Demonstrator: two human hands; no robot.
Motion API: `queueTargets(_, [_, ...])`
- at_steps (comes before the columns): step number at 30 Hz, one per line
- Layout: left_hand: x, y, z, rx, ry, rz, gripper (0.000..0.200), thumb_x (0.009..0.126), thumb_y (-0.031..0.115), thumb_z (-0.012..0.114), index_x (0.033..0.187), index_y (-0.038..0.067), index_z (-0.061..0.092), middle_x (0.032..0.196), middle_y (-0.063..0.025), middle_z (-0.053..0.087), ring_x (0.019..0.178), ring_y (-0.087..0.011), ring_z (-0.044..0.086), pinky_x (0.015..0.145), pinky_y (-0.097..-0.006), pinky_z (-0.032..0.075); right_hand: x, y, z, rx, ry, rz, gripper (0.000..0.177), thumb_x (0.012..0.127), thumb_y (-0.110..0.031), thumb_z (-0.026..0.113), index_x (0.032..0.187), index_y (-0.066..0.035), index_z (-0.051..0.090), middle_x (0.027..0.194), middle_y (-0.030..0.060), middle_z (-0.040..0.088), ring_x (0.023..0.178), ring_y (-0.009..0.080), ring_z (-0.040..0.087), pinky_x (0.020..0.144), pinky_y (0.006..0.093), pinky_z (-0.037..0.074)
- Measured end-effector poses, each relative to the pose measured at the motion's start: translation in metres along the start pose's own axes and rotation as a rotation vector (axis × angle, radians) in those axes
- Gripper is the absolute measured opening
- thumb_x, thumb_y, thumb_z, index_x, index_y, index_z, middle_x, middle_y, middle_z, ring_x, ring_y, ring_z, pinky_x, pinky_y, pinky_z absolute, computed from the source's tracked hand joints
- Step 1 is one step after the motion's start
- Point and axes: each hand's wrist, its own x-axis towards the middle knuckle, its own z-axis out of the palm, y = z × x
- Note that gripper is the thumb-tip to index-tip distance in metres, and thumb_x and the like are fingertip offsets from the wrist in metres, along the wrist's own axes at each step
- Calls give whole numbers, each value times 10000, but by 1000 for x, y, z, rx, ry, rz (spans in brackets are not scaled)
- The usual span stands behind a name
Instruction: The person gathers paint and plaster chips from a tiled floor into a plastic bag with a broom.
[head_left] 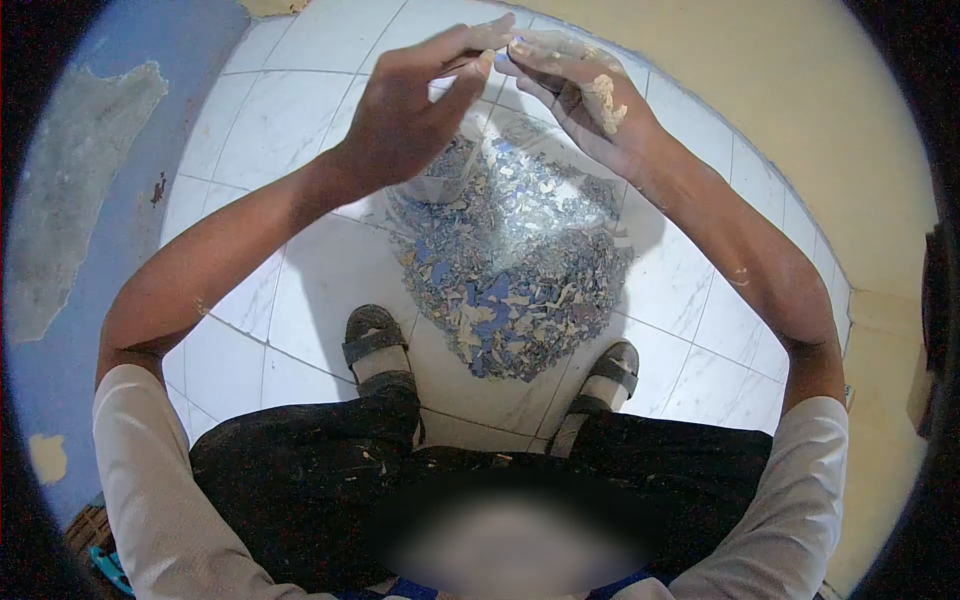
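A clear plastic bag [515, 260] full of blue, grey and cream paint flakes rests on the tiled floor between my feet. Its upper film rises toward my hands, though the mouth is hard to make out. My left hand [420, 100] is above the bag's far side, its thumb and fingers closing on the thin film. Opposite it, my right hand [590, 95] has bent fingers at the film too, with the fingertips of both hands nearly meeting. Pale dust and a cream smear coat the right hand's back.
White marbled tiles [265, 125] cover the floor. A blue wall [110, 220] with a bare grey patch stands at left, and a cream wall [810, 110] at right. My sandalled feet [378, 345] flank the bag. A brown woven item [90, 530] lies at lower left.
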Motion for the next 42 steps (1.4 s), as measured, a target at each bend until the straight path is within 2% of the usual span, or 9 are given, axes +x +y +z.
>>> queueTargets(3, [1, -10, -9, -326, 17, -63, 348, 1003, 234, 513, 1243, -17, 525, 1209, -165, 602, 1134, -194, 596, 968, -331, 500, -7, -8, 4, -129, -13, 40, 268, 911, -103, 632, 1151, 14, 615, 1090, 123, 658, 1029, 164, 637, 931, 258, 535])
queueTargets(6, [5, -2, -3, -176, 41, -54, 259, 990, 164, 538, 1157, -33, 563, 1025, -141, 645, 1040, -169, 641, 913, -292, 532, -8, -16, 7, -394, 15, -38, 286, 897, -114, 650, 1158, -1, 623, 1085, 105, 672, 1008, 169, 646, 904, 287, 534])
queueTargets(9, [6, -6, 2, -59, 90, 31, 180, 943, 147, 601, 1019, -13, 632, 892, -143, 678, 821, -205, 701, 669, -294, 590, -6, -16, -1, -509, -4, -119, 288, 886, -137, 665, 1147, -18, 640, 1069, 89, 684, 1004, 174, 649, 884, 313, 534])
queueTargets(15, [11, 0, 1, 197, 117, 146, 149, 956, 112, 557, 976, -26, 612, 869, -172, 665, 756, -263, 693, 644, -333, 585, -10, -26, 5, -902, -10, -267, 235, 906, -186, 644, 1093, -51, 683, 1016, 88, 697, 929, 171, 651, 848, 319, 527])
queueTargets(18, [16, 11, -6, 252, 68, 193, 195, 973, 136, 539, 1113, 7, 584, 951, -141, 658, 833, -236, 692, 726, -320, 580, -11, -41, 12, -909, -32, -276, 222, 866, -163, 664, 1024, -10, 698, 952, 93, 707, 875, 166, 660, 816, 304, 528])
queueTargets(21, [12, 7, -2, 475, 27, 46, 194, 984, 133, 506, 1131, 14, 550, 929, -160, 635, 781, -293, 675, 670, -349, 563, -12, -52, 18, -942, -73, -318, 232, 844, -163, 683, 997, 10, 703, 923, 101, 715, 853, 167, 673, 794, 301, 534])
queueTargets(27, [13, -9, -6, 668, 13, 321, 208, 943, 85, 550, 1089, -61, 562, 887, -195, 641, 741, -294, 663, 624, -385, 569, -4, -48, 16, -1078, -94, -432, 233, 839, -190, 692, 976, -3, 707, 915, 133, 714, 832, 194, 686, 783, 309, 534])
queueTargets(34, [19, -4, -8, 616, 124, 265, 152, 962, 111, 529, 1002, -31, 568, 818, -176, 583, 716, -329, 610, 599, -394, 487, 0, -44, 18, -1266, -4, -691, 207, 851, -173, 693, 961, 3, 691, 885, 137, 706, 786, 202, 671, 730, 329, 518])
queueTargets(42, [31, 11, -7, 639, 156, 55, 240, 949, 233, 561, 1080, 38, 513, 763, -194, 608, 638, -342, 616, 621, -453, 495, 14, -36, 25, -1003, 96, -497, 189, 864, -183, 680, 949, -14, 686, 842, 131, 685, 764, 196, 637, 713, 332, 498])
